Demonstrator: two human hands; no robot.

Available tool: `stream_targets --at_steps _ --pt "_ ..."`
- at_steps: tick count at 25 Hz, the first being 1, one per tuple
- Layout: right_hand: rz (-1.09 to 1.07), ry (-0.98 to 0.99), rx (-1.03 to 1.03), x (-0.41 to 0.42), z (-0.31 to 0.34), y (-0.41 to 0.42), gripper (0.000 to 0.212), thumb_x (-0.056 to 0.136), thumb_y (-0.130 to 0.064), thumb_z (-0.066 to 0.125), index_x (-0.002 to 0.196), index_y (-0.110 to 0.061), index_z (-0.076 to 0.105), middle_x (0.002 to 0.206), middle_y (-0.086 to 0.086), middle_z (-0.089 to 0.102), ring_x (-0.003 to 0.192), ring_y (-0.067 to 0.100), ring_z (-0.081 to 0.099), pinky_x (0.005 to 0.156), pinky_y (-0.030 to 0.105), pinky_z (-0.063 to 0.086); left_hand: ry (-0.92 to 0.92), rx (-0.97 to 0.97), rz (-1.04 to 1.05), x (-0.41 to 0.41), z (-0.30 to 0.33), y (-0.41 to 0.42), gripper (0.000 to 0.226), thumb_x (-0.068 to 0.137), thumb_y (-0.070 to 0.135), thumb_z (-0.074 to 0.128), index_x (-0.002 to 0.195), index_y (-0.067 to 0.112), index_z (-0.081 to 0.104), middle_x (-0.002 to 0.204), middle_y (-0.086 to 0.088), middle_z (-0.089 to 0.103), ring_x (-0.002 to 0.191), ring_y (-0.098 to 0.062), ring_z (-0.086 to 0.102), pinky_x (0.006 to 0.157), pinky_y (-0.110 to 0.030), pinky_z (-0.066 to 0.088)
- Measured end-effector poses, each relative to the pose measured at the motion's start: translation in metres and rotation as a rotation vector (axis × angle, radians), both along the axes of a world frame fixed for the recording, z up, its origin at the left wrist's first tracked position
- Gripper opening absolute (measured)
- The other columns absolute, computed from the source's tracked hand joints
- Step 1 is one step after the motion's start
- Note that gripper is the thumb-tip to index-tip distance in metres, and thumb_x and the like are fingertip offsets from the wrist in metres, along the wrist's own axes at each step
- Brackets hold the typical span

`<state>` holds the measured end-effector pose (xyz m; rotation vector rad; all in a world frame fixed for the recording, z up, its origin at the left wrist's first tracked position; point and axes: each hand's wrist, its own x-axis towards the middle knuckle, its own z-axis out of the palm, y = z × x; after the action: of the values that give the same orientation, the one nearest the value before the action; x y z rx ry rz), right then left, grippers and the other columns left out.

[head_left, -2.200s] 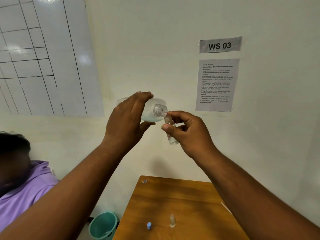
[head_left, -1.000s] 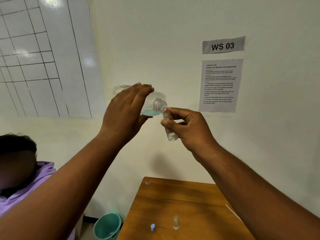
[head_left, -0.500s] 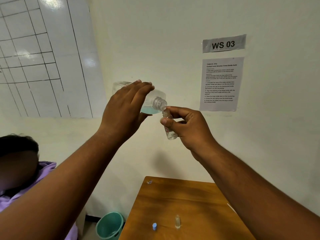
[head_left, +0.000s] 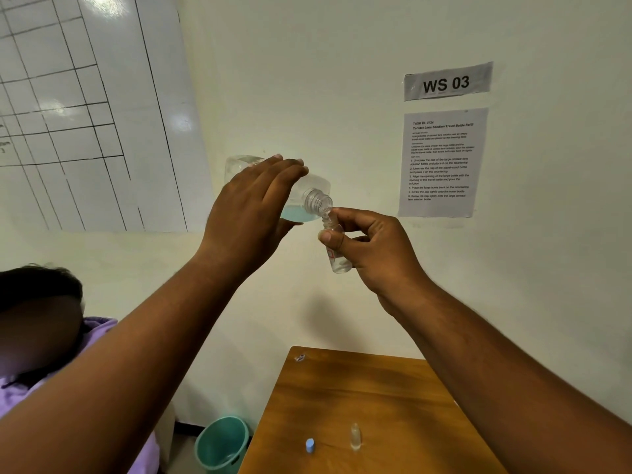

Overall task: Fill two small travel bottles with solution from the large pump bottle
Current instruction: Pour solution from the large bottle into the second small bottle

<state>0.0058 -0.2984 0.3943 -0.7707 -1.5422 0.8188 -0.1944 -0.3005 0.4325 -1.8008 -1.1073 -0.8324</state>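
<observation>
My left hand point(head_left: 251, 217) grips the large clear bottle point(head_left: 309, 195), which is uncapped, tipped on its side and holds pale blue liquid in its lower part. Its threaded mouth touches the neck of a small clear travel bottle point(head_left: 337, 258), held nearly upright between the thumb and fingers of my right hand point(head_left: 376, 254). A little clear liquid sits at the small bottle's bottom. Both are raised in front of the wall, well above the table. A second small clear bottle point(head_left: 355, 436) and a small blue cap point(head_left: 310, 445) stand on the wooden table point(head_left: 359, 388).
A teal bin point(head_left: 222, 443) stands on the floor left of the table. A person in a purple top point(head_left: 51, 371) sits at the lower left. A whiteboard point(head_left: 85, 107) and a paper instruction sheet point(head_left: 443, 162) hang on the wall.
The large bottle has been tipped further, its base rising while its mouth stays at the small bottle's neck. Both hands hold their grips. My view has shifted slightly to the left.
</observation>
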Motion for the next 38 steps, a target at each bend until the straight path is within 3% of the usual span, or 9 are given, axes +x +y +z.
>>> stream_targets --at_steps 18,38 --pt "0.033 0.024 -0.008 -0.0058 -0.0027 0.0048 0.04 0.084 -0.028 0.078 0.122 -0.024 0.071 0.115 -0.003 0.071 0.105 0.024 0.067 0.088 0.053 0.058 0.017 -0.01 0.013 -0.0037 0.0033 0.001 0.062 0.087 0.027 0.075 0.142 0.011 0.05 0.148 -0.008 0.055 0.14 -0.031 0.049 0.107 -0.045 0.043" --pt "0.044 0.051 -0.02 -0.007 -0.0048 0.0025 0.042 0.082 -0.028 0.079 0.123 -0.023 0.07 0.114 -0.003 0.071 0.108 0.019 0.066 0.089 0.051 0.058 0.013 -0.015 -0.005 -0.004 0.0024 -0.0021 0.063 0.087 0.029 0.073 0.142 0.011 0.049 0.148 -0.008 0.055 0.14 -0.03 0.048 0.109 -0.043 0.041"
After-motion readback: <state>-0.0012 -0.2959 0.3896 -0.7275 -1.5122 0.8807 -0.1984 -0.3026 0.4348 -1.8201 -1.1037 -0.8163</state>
